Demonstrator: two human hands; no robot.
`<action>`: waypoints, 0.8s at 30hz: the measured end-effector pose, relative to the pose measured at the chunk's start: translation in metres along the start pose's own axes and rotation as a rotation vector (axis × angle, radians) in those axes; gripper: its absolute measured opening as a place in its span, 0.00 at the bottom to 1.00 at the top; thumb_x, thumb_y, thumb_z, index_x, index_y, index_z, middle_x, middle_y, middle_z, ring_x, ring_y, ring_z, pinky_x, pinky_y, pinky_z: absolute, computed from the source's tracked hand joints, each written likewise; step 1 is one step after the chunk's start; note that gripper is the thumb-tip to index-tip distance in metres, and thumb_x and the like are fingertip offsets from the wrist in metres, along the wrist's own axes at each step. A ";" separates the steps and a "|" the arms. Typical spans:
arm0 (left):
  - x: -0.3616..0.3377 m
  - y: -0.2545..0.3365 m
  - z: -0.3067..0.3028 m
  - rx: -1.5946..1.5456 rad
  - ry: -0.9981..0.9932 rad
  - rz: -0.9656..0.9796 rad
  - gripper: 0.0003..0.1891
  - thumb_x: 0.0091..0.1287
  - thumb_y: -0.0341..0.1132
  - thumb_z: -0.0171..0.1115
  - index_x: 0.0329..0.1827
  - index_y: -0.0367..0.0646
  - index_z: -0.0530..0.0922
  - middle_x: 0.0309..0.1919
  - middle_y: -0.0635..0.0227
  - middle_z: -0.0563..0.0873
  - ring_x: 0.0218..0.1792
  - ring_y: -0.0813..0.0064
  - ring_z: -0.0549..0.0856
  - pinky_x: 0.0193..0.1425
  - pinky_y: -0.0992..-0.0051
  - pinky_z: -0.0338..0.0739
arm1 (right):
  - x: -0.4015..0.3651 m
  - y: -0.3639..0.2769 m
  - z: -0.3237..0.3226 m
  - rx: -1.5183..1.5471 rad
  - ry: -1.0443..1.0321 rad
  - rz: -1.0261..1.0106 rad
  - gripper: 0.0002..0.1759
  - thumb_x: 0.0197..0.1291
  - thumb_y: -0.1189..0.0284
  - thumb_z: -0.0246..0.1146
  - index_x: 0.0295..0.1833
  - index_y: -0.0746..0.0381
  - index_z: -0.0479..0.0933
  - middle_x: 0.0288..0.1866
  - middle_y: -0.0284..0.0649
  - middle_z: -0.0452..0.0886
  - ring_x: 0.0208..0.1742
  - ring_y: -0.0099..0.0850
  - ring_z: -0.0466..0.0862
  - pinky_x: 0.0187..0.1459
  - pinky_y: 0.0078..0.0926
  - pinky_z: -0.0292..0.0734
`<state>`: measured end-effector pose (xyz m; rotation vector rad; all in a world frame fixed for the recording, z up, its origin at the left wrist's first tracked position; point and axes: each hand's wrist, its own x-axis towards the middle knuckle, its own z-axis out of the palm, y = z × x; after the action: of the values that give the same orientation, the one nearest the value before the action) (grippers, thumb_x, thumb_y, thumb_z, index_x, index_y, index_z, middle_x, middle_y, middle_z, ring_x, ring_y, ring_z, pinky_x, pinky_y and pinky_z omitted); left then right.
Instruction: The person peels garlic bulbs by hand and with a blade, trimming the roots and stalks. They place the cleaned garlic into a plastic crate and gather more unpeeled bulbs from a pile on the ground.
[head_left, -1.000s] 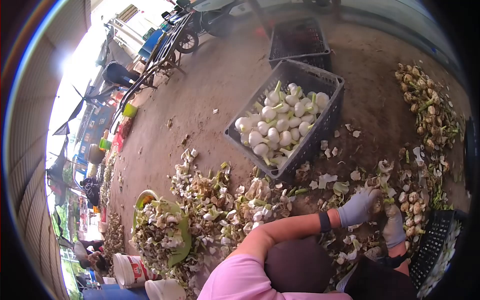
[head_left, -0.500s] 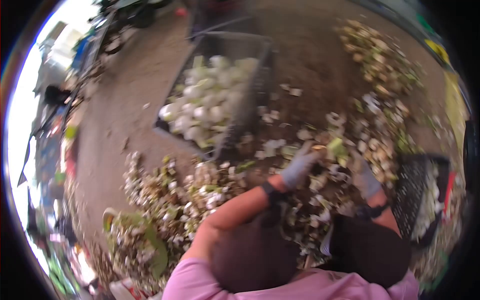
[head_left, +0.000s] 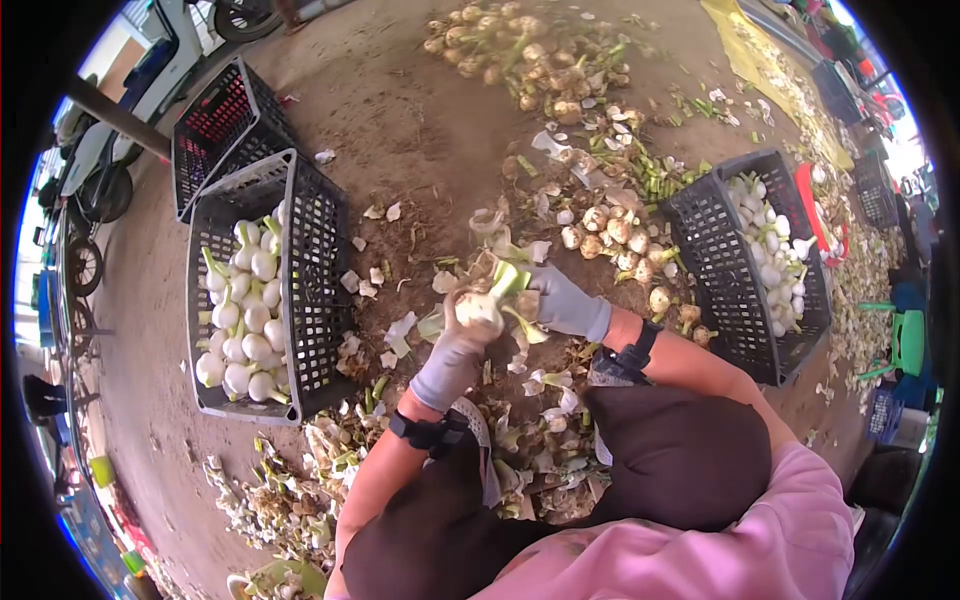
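Up from the pile (head_left: 612, 232) now — left hand (head_left: 450, 358) and right hand (head_left: 568, 306) both grip one bulb (head_left: 478, 308) tight.

You are wearing matt grey cloth gloves on your left hand (head_left: 450, 355) and right hand (head_left: 565, 305), holding a smooth pale bulb (head_left: 478, 308), black latticed plastic crate (head_left: 315, 290) alongside.

I record a crate (head_left: 315, 270) on the ground at left, bulbs (head_left: 245, 320) in it, and a second crate (head_left: 215, 125) just behind it. A third crate (head_left: 705, 240) sits at right. A heap (head_left: 510, 45) lies far ahead. Between the crates, the left grip (head_left: 450, 358) and right grip (head_left: 565, 305) meet on one bulb (head_left: 478, 308), above peelings (head_left: 535, 470) on the ground.
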<state>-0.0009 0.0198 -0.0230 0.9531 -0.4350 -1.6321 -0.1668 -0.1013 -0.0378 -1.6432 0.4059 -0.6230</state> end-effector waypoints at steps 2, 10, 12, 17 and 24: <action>-0.002 0.006 -0.001 0.017 -0.050 0.011 0.39 0.58 0.23 0.65 0.73 0.50 0.59 0.50 0.60 0.80 0.43 0.69 0.85 0.48 0.71 0.83 | -0.004 -0.007 -0.003 -0.031 -0.075 0.096 0.14 0.63 0.69 0.64 0.52 0.65 0.81 0.45 0.37 0.85 0.46 0.24 0.82 0.52 0.23 0.76; 0.005 0.027 0.013 1.208 0.330 0.962 0.24 0.61 0.33 0.66 0.60 0.39 0.72 0.42 0.59 0.81 0.34 0.63 0.84 0.37 0.64 0.79 | -0.019 0.008 -0.012 -0.024 -0.079 0.073 0.19 0.57 0.82 0.55 0.54 0.65 0.81 0.40 0.38 0.85 0.42 0.24 0.83 0.47 0.25 0.77; 0.005 0.026 0.013 1.499 0.346 0.863 0.19 0.61 0.32 0.67 0.53 0.41 0.74 0.39 0.60 0.82 0.33 0.62 0.83 0.36 0.64 0.78 | -0.027 0.007 -0.009 -0.052 -0.047 0.119 0.21 0.55 0.84 0.53 0.54 0.65 0.81 0.35 0.37 0.83 0.38 0.23 0.81 0.43 0.25 0.76; 0.004 0.028 0.019 1.292 0.269 0.380 0.12 0.60 0.25 0.64 0.47 0.38 0.77 0.25 0.62 0.80 0.25 0.75 0.79 0.32 0.73 0.75 | -0.019 -0.016 0.005 -0.293 -0.059 0.087 0.22 0.51 0.83 0.53 0.53 0.64 0.79 0.33 0.44 0.81 0.37 0.36 0.82 0.42 0.32 0.77; 0.013 0.012 -0.009 1.089 0.191 0.432 0.06 0.64 0.25 0.61 0.43 0.37 0.77 0.23 0.67 0.80 0.24 0.85 0.76 0.30 0.77 0.74 | -0.012 -0.031 0.001 -0.744 -0.211 0.046 0.22 0.51 0.79 0.59 0.55 0.64 0.78 0.44 0.52 0.82 0.47 0.50 0.82 0.50 0.40 0.78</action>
<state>0.0131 0.0059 -0.0247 1.6322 -1.3569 -0.8248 -0.1780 -0.0881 -0.0097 -2.3712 0.5572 -0.2584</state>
